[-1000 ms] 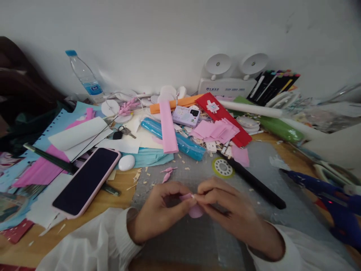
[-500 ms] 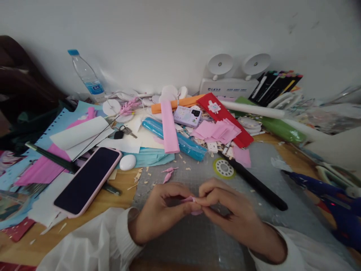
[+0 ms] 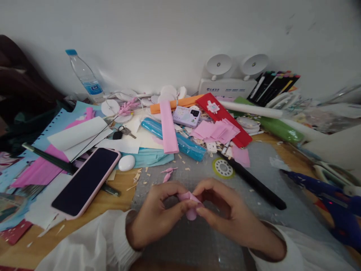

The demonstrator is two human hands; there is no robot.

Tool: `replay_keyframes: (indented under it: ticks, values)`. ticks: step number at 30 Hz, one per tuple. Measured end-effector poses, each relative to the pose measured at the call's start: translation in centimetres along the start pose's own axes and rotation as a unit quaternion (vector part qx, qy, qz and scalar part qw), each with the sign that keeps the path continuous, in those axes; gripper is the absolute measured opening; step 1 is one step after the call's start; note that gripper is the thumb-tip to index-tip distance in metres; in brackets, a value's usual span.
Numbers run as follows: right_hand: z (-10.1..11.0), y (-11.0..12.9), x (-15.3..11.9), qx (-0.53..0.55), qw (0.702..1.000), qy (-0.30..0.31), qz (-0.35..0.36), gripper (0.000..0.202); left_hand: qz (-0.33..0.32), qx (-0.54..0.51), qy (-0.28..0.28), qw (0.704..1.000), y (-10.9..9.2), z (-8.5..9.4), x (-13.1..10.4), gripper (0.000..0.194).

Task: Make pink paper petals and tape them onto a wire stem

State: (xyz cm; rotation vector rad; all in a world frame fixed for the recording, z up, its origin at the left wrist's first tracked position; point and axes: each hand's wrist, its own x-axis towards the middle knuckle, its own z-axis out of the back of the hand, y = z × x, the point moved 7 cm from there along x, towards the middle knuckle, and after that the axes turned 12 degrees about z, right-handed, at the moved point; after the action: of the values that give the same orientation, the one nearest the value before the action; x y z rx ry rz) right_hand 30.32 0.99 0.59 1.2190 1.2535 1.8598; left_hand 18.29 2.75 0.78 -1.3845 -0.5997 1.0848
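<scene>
Between my two hands, low in the middle of the view, is a small piece of pink paper [image 3: 191, 213], partly curled. My left hand [image 3: 162, 214] pinches it between thumb and fingers from the left. My right hand [image 3: 228, 210] grips its right edge, thumb below and fingers bent above. Just beyond my left hand, small twisted pink pieces [image 3: 168, 175] lie on the grey cutting mat [image 3: 186, 244]. Further back are a stack of pink paper squares [image 3: 217, 131] and a folded pink strip [image 3: 169, 130].
A phone [image 3: 86, 182] and a white oval case [image 3: 126, 163] lie to the left. On the right are a tape roll [image 3: 223, 168], a black stick-like tool [image 3: 256, 183] and a blue glue gun [image 3: 318, 194]. A bottle [image 3: 86, 77] stands at the back left.
My right hand's fingers have shifted on the pink paper, and more of it shows between my hands. The view has moved slightly.
</scene>
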Motion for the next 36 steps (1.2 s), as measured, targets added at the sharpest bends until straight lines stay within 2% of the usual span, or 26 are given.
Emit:
replay_keyframes:
  ticks: [5,9,16,23,30,36]
  values:
    - [0.2,0.1,0.1,-0.076,0.996,0.020,0.038,0.015,0.055,-0.011,0.049,0.997,0.8,-0.4,0.3,0.026]
    - [0.6,0.0,0.3,-0.049,0.997,0.001,0.065,0.007,0.082,-0.052,0.073,0.993,1.7,-0.3,0.6,0.023]
    - [0.7,-0.5,0.4,-0.029,0.999,-0.019,0.031,0.002,0.123,-0.074,0.093,0.985,2.8,-0.4,1.0,0.028]
    - [0.8,-0.4,0.5,-0.053,0.998,-0.014,0.013,0.004,0.121,-0.079,0.094,0.985,2.7,-0.5,1.1,0.028]
    - [1.6,-0.9,0.2,-0.015,0.997,-0.078,-0.007,0.003,0.122,-0.092,0.098,0.983,2.5,-0.5,1.0,0.023]
    - [1.2,-1.6,-0.1,0.039,0.997,-0.056,-0.042,0.007,0.159,-0.112,0.127,0.973,2.9,-0.8,0.6,0.024]
